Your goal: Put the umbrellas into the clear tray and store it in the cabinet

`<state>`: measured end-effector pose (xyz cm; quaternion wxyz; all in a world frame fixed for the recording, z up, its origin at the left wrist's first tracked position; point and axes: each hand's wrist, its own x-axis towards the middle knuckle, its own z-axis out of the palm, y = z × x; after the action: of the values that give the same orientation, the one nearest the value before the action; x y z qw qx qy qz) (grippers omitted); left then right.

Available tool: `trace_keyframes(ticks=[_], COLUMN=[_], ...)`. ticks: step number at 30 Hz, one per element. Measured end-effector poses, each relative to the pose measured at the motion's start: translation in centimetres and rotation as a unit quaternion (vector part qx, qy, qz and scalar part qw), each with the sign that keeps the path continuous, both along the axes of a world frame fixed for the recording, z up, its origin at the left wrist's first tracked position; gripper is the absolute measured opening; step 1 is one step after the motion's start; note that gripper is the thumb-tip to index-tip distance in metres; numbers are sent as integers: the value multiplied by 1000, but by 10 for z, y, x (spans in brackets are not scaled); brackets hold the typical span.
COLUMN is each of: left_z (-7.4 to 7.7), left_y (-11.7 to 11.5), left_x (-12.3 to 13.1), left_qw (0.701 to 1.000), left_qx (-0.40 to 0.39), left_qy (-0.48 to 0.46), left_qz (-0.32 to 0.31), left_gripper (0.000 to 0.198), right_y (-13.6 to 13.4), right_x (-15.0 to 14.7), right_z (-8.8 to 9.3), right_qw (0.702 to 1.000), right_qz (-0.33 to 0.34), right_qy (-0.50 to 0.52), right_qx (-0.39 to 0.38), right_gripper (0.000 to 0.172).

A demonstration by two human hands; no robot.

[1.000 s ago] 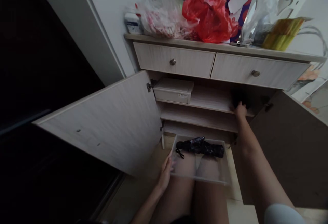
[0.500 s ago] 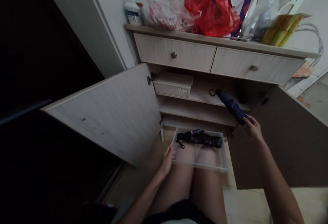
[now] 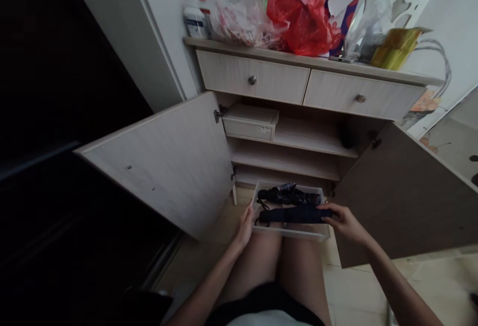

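A clear plastic tray (image 3: 298, 233) rests across my knees. My left hand (image 3: 244, 225) is closed on its left side. Inside, towards the back, lies a folded dark plaid umbrella (image 3: 289, 195). My right hand (image 3: 340, 220) pinches the right end of a folded navy blue umbrella (image 3: 293, 214), which lies level over the tray in front of the plaid one. The navy umbrella's wrist loop hangs at its left end. Whether it touches the tray's bottom I cannot tell.
Before me stands a cabinet with its left door (image 3: 168, 162) and right door (image 3: 396, 196) open. A white box (image 3: 250, 121) and a dark object (image 3: 345, 136) sit on the upper shelf. Red (image 3: 300, 15) and clear plastic bags (image 3: 239, 12) crowd the cabinet top.
My right hand has brought the navy umbrella down and left, from in front of the shelf to over the tray. My left hand stays at the tray's left side.
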<state>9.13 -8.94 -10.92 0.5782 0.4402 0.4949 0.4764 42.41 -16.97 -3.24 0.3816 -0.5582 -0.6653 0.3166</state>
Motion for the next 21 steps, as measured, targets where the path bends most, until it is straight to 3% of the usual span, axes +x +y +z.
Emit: trace_keyframes(ticks=[6, 12, 15, 18, 19, 21], left_z=[-7, -11, -12, -14, -14, -13], left_y=[-1, -1, -2, -1, 0, 1], left_x=[-6, -10, -10, -10, -10, -10], left_qw=[1000, 999, 999, 999, 999, 999], left_qx=[-4, 0, -13, 3, 14, 23], left_qy=[22, 32, 33, 31, 31, 29], left_qz=[-8, -11, -13, -8, -7, -2], left_gripper=[80, 87, 89, 87, 86, 86], right_y=[32, 40, 43, 68, 84, 123], right_x=[-16, -35, -39, -23, -12, 17], right_z=[-26, -28, -15, 11, 22, 42], right_qw=[978, 924, 902, 916, 925, 926], right_qz=[23, -1, 10, 28, 3, -112], right_qy=[-184, -378, -430, -396, -374, -352], right_qx=[95, 55, 46, 56, 66, 84], right_gripper=[31, 31, 25, 22, 20, 21])
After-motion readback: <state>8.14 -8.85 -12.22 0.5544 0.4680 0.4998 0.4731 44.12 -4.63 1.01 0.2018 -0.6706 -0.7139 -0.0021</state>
